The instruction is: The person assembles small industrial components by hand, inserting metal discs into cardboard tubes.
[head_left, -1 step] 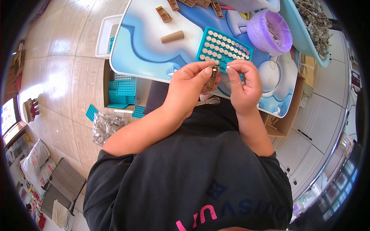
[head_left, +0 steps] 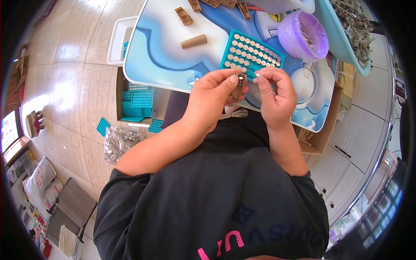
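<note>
My left hand [head_left: 213, 89] is closed on a small brown plastic casing [head_left: 238, 88], held over the near edge of the table. The casing's open side faces up and small parts show inside it. Just to the right, my right hand [head_left: 278, 93] pinches a tiny white piece [head_left: 258, 75] between thumb and forefinger, apart from the casing. Beyond both hands lies a teal tray [head_left: 226, 53] with rows of round, pale discs; my fingers hide part of its near side. A brown cylindrical piece [head_left: 194, 41] rests on the table to the left.
More brown casings [head_left: 184, 16] lie on the patterned table [head_left: 162, 65]. A purple tub [head_left: 288, 34] and a teal bin [head_left: 336, 32] of tangled parts stand at the right. Left of the table are a white container [head_left: 113, 45], stacked teal trays [head_left: 141, 99] and a plastic bag [head_left: 119, 143].
My right hand has shifted slightly to the right, with the white piece still between its fingertips. The left hand and casing have barely moved.
</note>
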`<state>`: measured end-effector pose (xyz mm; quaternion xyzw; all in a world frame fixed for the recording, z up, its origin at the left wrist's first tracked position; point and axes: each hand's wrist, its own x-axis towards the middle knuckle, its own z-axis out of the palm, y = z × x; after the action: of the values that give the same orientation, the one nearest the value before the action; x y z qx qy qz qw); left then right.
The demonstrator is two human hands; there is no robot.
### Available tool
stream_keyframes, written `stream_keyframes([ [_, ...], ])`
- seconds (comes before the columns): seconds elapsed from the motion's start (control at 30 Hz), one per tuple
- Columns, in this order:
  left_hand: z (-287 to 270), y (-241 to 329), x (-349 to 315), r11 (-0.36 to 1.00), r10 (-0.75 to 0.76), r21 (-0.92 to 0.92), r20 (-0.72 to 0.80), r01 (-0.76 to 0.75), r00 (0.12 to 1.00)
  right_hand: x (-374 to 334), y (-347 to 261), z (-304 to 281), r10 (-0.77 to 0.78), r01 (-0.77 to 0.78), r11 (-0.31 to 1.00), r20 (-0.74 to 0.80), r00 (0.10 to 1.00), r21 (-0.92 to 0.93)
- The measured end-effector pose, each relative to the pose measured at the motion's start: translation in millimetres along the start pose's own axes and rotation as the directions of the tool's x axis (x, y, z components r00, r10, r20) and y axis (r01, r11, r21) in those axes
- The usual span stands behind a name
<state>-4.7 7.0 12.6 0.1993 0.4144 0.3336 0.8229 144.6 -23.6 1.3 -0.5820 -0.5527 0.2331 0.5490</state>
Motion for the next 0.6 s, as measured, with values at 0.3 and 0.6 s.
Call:
stream_keyframes([
  [0.3,-2,-2,0,0.999,0.018,-0.042,0.019,-0.017,1.000,2,-17,-8,-0.230,0.345,0.854,0.311,0.922,-0.391],
  [0.6,-6,-6,2,0.999,0.032,-0.037,-0.003,-0.032,0.999,-5,-19,-5,-0.276,0.408,0.809,0.339,0.899,-0.423],
])
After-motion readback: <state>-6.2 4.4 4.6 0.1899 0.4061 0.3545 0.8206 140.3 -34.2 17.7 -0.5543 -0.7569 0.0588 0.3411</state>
